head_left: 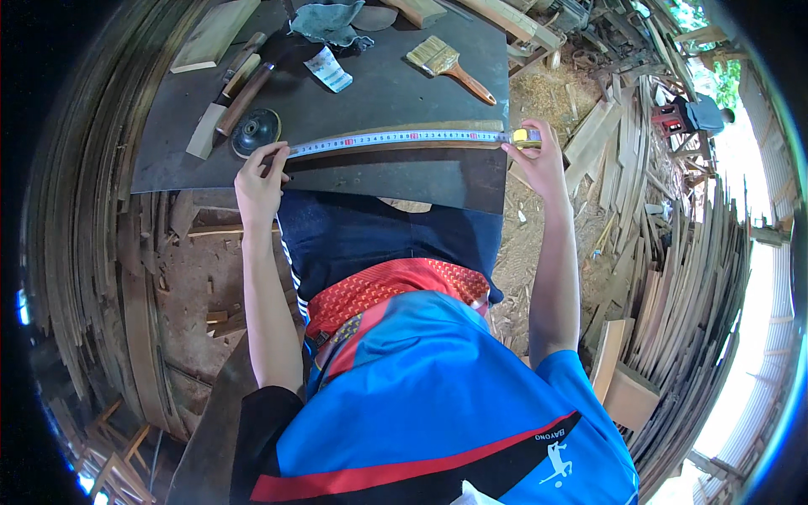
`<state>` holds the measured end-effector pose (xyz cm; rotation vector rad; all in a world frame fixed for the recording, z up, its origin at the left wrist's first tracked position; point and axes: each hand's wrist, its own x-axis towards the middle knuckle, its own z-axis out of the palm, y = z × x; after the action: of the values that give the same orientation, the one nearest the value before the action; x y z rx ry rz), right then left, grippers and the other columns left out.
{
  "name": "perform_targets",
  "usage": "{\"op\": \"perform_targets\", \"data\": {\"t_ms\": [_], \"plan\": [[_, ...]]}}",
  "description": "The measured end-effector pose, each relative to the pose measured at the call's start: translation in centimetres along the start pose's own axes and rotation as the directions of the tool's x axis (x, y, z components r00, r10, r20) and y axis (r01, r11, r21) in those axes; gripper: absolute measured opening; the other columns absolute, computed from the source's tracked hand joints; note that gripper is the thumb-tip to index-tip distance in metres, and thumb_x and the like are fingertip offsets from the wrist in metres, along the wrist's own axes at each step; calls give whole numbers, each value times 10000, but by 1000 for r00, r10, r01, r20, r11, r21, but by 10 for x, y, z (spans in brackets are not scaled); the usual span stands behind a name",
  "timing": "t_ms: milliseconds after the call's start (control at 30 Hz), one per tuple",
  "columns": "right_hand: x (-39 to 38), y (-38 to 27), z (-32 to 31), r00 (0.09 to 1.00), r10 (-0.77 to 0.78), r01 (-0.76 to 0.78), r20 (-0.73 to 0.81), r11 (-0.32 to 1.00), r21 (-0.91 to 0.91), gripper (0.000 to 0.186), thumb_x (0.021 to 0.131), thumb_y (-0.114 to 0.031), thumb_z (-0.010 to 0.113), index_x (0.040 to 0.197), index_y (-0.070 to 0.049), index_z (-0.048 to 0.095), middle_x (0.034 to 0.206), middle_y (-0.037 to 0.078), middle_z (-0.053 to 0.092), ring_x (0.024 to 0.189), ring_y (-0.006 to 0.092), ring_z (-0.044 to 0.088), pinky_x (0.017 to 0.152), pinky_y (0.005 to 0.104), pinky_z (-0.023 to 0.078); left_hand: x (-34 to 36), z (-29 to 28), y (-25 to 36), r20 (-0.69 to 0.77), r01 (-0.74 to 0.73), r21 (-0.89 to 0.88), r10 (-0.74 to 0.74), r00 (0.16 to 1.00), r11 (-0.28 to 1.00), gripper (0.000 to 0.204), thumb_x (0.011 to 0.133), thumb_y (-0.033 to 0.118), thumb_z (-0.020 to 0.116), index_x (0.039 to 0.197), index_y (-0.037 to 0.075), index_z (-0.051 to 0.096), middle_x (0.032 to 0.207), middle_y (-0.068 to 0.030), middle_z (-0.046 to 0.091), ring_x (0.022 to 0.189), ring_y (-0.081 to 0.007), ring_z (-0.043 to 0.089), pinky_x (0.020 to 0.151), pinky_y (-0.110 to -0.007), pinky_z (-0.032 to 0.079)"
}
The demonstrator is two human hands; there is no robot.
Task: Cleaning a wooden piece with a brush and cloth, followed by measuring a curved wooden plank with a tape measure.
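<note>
The fingers of the left hand (257, 183) are pinched together on the beginning of the measuring tape (379, 138), at the left end of a wooden strip (454, 127). The fingers of the right hand (544, 160) grasp the yellow tape case (527, 138) at the right end of this strip. Between both hands the tape is pulled out and lies along the strip, which rests near the front edge of the dark tabletop (370, 94).

Just beside the left hand there is a round black disc (256, 132), and behind it some long tools with wooden handles (245, 99). Farther from the hands are a paintbrush (454, 71), a small curled paper (329, 69) and a grey-blue cloth (332, 23). A flat board (215, 35) lies at the far left. Around the tabletop, many planks stand at the left side (93, 194) and at the right side (690, 286).
</note>
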<state>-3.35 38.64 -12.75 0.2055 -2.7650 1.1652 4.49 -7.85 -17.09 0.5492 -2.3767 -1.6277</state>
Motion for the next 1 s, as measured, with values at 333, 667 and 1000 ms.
{"op": "perform_targets", "data": {"t_ms": [333, 667, 1000], "plan": [[-15, 19, 8, 994, 87, -79, -71, 991, 112, 559, 907, -139, 862, 1330, -42, 510, 1088, 83, 643, 989, 137, 667, 842, 317, 598, 4, 2, 4, 39, -40, 31, 39, 999, 999, 207, 1011, 229, 726, 1168, 97, 753, 949, -32, 737, 613, -102, 646, 584, -270, 488], [-40, 24, 30, 966, 219, -179, -139, 950, 255, 615, 937, -255, 830, 1393, -19, 492, 1186, 159, 630, 965, 219, 666, 837, 359, 548, 6, -2, 3, 91, -119, 91, 111, 990, 989, 161, 1029, 196, 692, 1154, 114, 752, 950, -36, 698, 589, -101, 614, 554, -278, 481], [-33, 21, 28, 956, 19, 38, -294, 982, 184, 624, 815, -122, 902, 1309, -63, 526, 1239, 132, 632, 1164, 241, 620, 993, 393, 504, 2, -4, 3, 50, -78, 92, 74, 996, 993, 172, 1024, 229, 697, 1143, 126, 767, 994, -35, 728, 624, -116, 639, 572, -288, 503]]}}
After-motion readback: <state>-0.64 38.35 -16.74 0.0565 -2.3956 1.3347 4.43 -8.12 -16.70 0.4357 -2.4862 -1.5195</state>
